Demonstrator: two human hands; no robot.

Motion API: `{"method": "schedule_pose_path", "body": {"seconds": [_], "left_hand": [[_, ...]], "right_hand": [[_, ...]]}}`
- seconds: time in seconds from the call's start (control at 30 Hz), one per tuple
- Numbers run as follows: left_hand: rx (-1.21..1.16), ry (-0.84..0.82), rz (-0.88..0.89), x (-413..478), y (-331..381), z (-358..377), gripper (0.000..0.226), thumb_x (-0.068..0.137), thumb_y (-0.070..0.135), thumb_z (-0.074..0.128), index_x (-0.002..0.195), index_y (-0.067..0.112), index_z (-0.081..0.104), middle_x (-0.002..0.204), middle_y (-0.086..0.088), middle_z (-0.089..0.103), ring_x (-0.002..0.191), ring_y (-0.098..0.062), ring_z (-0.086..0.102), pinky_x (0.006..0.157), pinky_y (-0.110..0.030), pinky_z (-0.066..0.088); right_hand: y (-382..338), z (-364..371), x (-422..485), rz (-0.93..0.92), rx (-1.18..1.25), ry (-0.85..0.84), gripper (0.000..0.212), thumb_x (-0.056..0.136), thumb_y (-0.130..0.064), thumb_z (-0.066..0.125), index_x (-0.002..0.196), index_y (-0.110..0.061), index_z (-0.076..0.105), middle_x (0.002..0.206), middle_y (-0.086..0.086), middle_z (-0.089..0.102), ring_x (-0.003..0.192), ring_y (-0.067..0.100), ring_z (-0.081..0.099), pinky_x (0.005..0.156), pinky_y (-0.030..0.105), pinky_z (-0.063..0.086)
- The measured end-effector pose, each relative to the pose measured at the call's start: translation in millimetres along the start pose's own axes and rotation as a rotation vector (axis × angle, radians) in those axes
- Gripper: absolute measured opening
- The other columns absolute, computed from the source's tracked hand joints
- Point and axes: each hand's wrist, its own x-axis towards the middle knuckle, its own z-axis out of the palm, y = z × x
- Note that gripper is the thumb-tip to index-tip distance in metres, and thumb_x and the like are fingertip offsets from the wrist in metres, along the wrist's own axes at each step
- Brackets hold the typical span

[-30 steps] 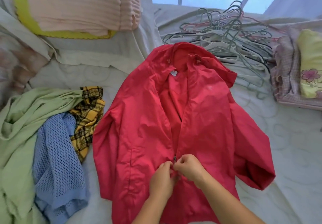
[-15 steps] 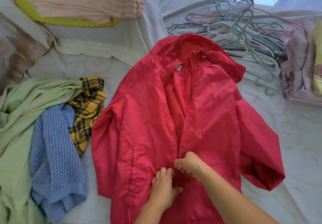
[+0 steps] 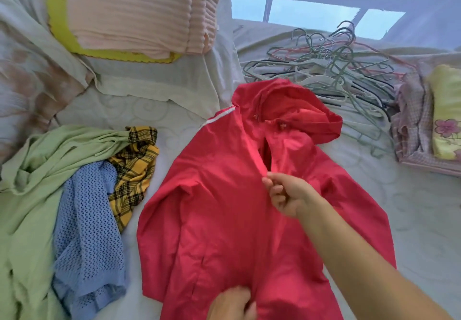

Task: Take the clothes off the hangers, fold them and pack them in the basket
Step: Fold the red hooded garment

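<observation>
Zipping the red jacket shut before folding it.

From the left: a green garment (image 3: 27, 195), a blue knit (image 3: 87, 232) and a yellow plaid piece (image 3: 132, 175) lie heaped on the bed (image 3: 411, 220). The red jacket (image 3: 219, 215) lies flat at centre; the left hand (image 3: 232, 304) grips its hem, and the right hand (image 3: 287, 192) pinches the zip at chest height. Bare hangers (image 3: 336, 70) lie beyond. Next, probably: fold the sleeves in. No basket shows.

One red jacket (image 3: 224, 207) — two hands (image 3: 287, 195)
</observation>
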Motion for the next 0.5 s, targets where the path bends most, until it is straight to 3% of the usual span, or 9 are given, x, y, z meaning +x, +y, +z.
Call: {"method": "schedule_pose_path", "body": {"seconds": [0.03, 0.1, 0.17, 0.2, 0.27, 0.33, 0.4, 0.5], "left_hand": [[-0.003, -0.108, -0.077, -5, -2, -1, 0.075, 0.083, 0.052, 0.020, 0.136, 0.004, 0.043, 0.141, -0.012, 0.046, 0.127, -0.022, 0.045, 0.099, -0.029, 0.031], [0.004, -0.085, -0.057, -15, -6, -11, 0.071, 0.079, 0.045, 0.024, 0.137, 0.008, 0.041, 0.139, -0.014, 0.046, 0.127, -0.021, 0.045, 0.102, -0.028, 0.030], [-0.099, 0.273, 0.064, -27, -4, -36, 0.083, 0.069, 0.084, 0.033, 0.110, 0.014, 0.050, 0.103, -0.009, 0.054, 0.111, -0.022, 0.053, 0.091, -0.029, 0.036], [-0.207, 0.488, 0.109, -29, 6, -57, 0.092, 0.054, 0.096, 0.018, 0.099, 0.021, 0.046, 0.090, 0.002, 0.051, 0.100, -0.021, 0.056, 0.083, -0.029, 0.038], [-0.336, 0.777, 0.187, -13, 25, -96, 0.081, 0.066, 0.087, 0.022, 0.101, 0.019, 0.046, 0.094, 0.003, 0.053, 0.094, -0.022, 0.056, 0.077, -0.031, 0.039], [-0.368, 0.791, 0.216, 5, 48, -128, 0.056, 0.085, 0.063, 0.041, 0.108, 0.012, 0.050, 0.105, -0.005, 0.059, 0.099, -0.026, 0.057, 0.080, -0.037, 0.042], [-0.266, 0.770, 0.226, 19, 60, -130, 0.032, 0.096, 0.040, 0.043, 0.104, 0.012, 0.055, 0.103, -0.010, 0.065, 0.101, -0.031, 0.059, 0.079, -0.040, 0.045], [-0.344, 0.854, 0.193, 13, 56, -113, 0.023, 0.095, 0.032, 0.047, 0.107, 0.013, 0.053, 0.106, -0.005, 0.064, 0.104, -0.027, 0.059, 0.078, -0.036, 0.042]], "right_hand": [[-21, 11, -5, -0.055, -0.019, -0.004, 0.024, 0.097, -0.016, 0.042, 0.074, -0.010, 0.047, 0.039, -0.005, 0.051, 0.022, 0.000, 0.032, 0.024, 0.009, 0.016], [-42, 29, -16, -0.110, -0.148, -0.020, 0.026, 0.097, -0.018, 0.040, 0.073, -0.012, 0.048, 0.037, -0.007, 0.049, 0.023, 0.000, 0.032, 0.025, 0.008, 0.016], [-38, 36, -26, -0.103, -0.289, -0.026, 0.028, 0.096, -0.018, 0.039, 0.071, -0.012, 0.049, 0.036, -0.008, 0.047, 0.023, 0.000, 0.032, 0.027, 0.008, 0.016], [-31, 36, -30, -0.090, -0.328, -0.028, 0.029, 0.096, -0.018, 0.039, 0.070, -0.012, 0.050, 0.036, -0.008, 0.046, 0.024, -0.001, 0.032, 0.027, 0.008, 0.016], [-16, 33, -33, -0.067, -0.349, -0.035, 0.029, 0.096, -0.019, 0.040, 0.069, -0.012, 0.050, 0.037, -0.009, 0.046, 0.024, -0.001, 0.033, 0.027, 0.008, 0.017], [-7, 28, -37, -0.065, -0.314, -0.044, 0.029, 0.097, -0.019, 0.041, 0.070, -0.012, 0.051, 0.038, -0.008, 0.046, 0.025, 0.000, 0.033, 0.026, 0.009, 0.018], [-8, 26, -39, -0.101, -0.275, -0.051, 0.029, 0.097, -0.019, 0.042, 0.071, -0.011, 0.052, 0.039, -0.007, 0.046, 0.025, 0.000, 0.033, 0.026, 0.009, 0.018], [-24, 31, -42, -0.162, -0.321, -0.051, 0.029, 0.097, -0.019, 0.042, 0.071, -0.011, 0.052, 0.039, -0.008, 0.046, 0.026, 0.000, 0.032, 0.027, 0.009, 0.019]]}}
